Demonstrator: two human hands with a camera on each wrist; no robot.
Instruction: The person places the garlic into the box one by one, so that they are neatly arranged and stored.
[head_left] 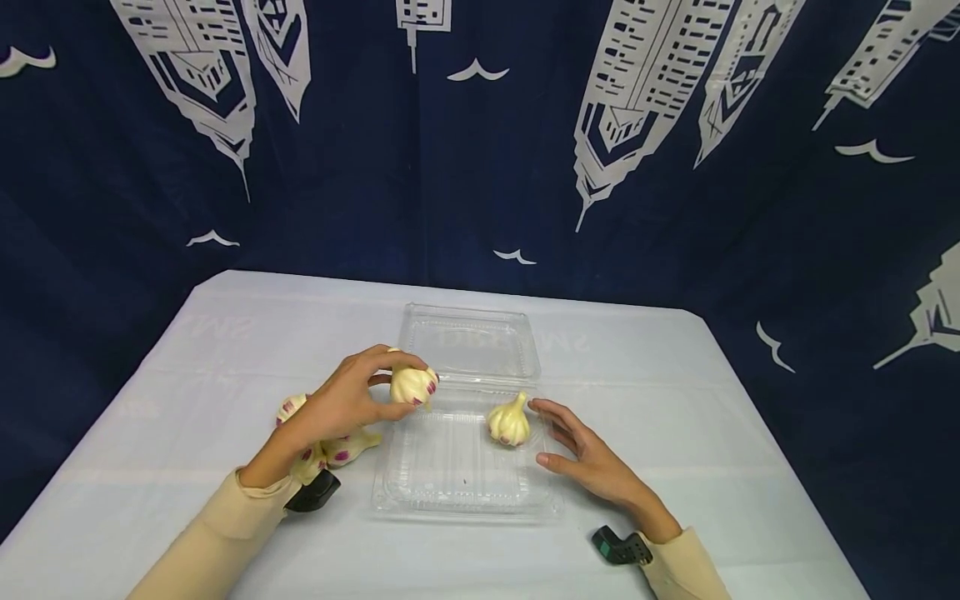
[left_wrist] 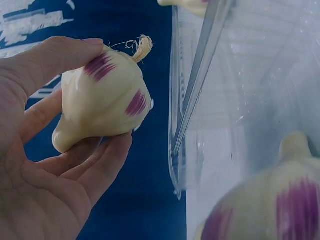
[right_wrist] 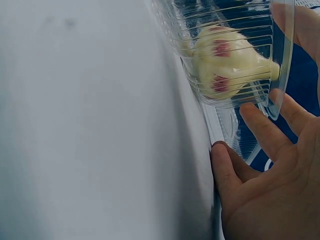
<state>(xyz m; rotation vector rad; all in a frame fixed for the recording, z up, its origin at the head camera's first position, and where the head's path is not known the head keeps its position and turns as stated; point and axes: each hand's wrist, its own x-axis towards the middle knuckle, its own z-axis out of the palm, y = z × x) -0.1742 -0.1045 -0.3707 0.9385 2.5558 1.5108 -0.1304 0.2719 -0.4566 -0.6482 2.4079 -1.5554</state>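
Note:
My left hand (head_left: 343, 402) pinches a garlic bulb (head_left: 412, 385) between thumb and fingers, above the left side of a clear plastic clamshell box (head_left: 450, 492). In the left wrist view this garlic bulb (left_wrist: 107, 95) is cream with purple streaks and a tuft of dry roots. A second garlic bulb (head_left: 508, 423) stands inside the box at its right side, stem up. My right hand (head_left: 596, 467) is beside the box's right wall, fingers loosely spread. In the right wrist view its fingertips (right_wrist: 250, 111) are at the box's wall and rim.
Several more garlic bulbs (head_left: 348, 447) lie on the white-covered table (head_left: 637, 375) left of the box, partly hidden by my left forearm. The box's lid (head_left: 472, 342) lies folded back, away from me. A dark blue patterned curtain (head_left: 420, 167) hangs behind the table.

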